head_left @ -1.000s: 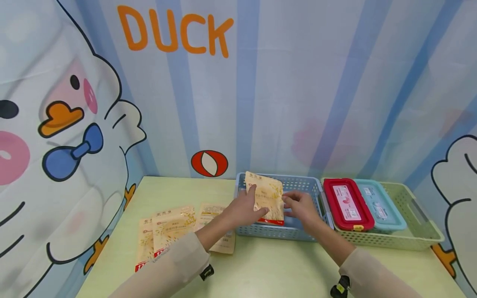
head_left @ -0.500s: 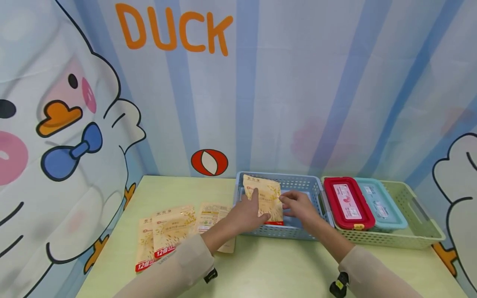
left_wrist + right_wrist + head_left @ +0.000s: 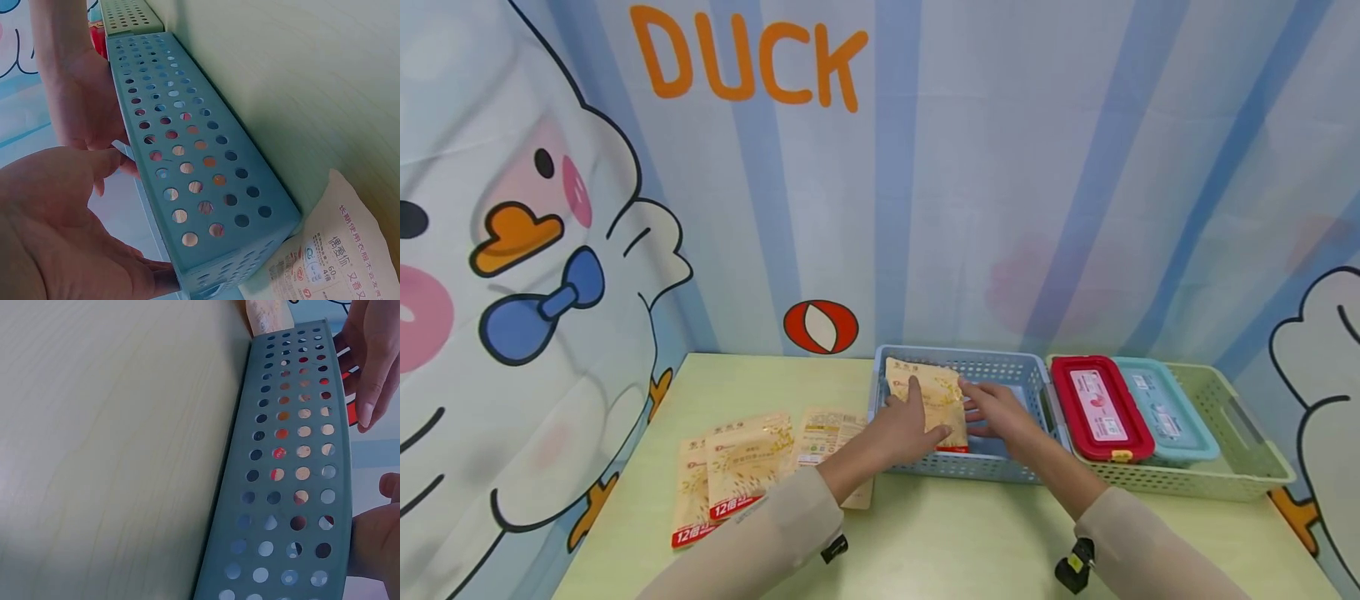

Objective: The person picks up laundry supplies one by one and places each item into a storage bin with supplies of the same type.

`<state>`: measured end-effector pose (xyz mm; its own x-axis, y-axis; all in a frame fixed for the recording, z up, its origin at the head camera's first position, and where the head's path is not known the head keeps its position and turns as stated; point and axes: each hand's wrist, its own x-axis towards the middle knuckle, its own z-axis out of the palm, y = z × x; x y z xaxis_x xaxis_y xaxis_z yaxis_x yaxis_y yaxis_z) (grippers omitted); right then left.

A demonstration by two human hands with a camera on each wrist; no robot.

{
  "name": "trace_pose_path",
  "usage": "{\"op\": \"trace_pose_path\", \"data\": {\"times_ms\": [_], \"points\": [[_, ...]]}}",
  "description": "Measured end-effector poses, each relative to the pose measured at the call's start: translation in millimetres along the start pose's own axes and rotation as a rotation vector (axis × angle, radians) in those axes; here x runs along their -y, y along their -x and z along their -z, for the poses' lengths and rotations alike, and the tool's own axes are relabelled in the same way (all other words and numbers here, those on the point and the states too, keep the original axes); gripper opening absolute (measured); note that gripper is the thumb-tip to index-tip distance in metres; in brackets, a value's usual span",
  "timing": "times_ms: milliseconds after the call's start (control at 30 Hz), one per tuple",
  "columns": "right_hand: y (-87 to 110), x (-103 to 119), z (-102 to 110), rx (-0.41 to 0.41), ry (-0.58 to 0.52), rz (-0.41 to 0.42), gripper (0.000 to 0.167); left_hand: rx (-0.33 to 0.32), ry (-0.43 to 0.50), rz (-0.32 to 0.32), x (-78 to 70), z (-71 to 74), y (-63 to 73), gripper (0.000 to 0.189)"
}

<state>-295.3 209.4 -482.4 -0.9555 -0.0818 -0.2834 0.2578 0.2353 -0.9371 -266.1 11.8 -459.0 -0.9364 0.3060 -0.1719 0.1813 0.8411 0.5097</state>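
Note:
A beige pouch (image 3: 946, 398) with a grain print and a red lower band leans inside the blue perforated basket (image 3: 925, 468). My left hand (image 3: 901, 429) lies over its lower left part, index finger and thumb straight and spread. At the pouch's right edge, my right hand (image 3: 1003, 414) has its fingers extended, close to or touching it. In the left wrist view the left hand (image 3: 56, 219) reaches over the basket rim, some fingertips hidden. The right wrist view shows only part of the right hand (image 3: 378, 550) behind the basket wall.
Several similar pouches (image 3: 748, 454) lie on the table left of the basket, partly under the left sleeve. A green basket (image 3: 1255, 450) to the right holds a red-lidded box (image 3: 1097, 408) and a light blue-lidded box (image 3: 1165, 412). A printed curtain (image 3: 955, 167) hangs behind.
The pouch has shifted slightly left and lower into the basket. My left hand has slid right across it, and the right hand's fingers have straightened a little.

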Motion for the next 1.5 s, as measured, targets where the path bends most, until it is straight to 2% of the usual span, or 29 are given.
{"op": "trace_pose_path", "data": {"times_ms": [300, 533, 733, 967, 1267, 1500], "points": [[0.2, 2.8, -2.5, 0.021, 0.026, -0.051, 0.065, 0.047, -0.036, 0.06, -3.0, -6.7, -4.9, 0.101], [-1.6, 0.2, -2.3, 0.063, 0.044, -0.06, 0.063, 0.07, -0.074, 0.067, -3.0, -11.7, -8.9, 0.1], [-2.3, -0.1, -1.6, 0.084, 0.086, -0.058, 0.065, 0.091, -0.077, 0.07, 1.0, -14.8, -11.0, 0.1], [0.5, 2.6, -0.6, 0.117, 0.119, -0.075, 0.061, 0.115, -0.015, 0.089, -0.2, -13.4, -10.2, 0.099], [5.5, 7.7, -0.2, 0.133, 0.185, -0.082, 0.065, 0.086, -0.042, 0.082, -0.9, -14.3, -9.8, 0.097], [7.4, 9.6, 1.1, 0.154, 0.168, -0.059, 0.062, 0.044, -0.026, 0.044, -2.8, -12.1, -6.9, 0.096]]}}
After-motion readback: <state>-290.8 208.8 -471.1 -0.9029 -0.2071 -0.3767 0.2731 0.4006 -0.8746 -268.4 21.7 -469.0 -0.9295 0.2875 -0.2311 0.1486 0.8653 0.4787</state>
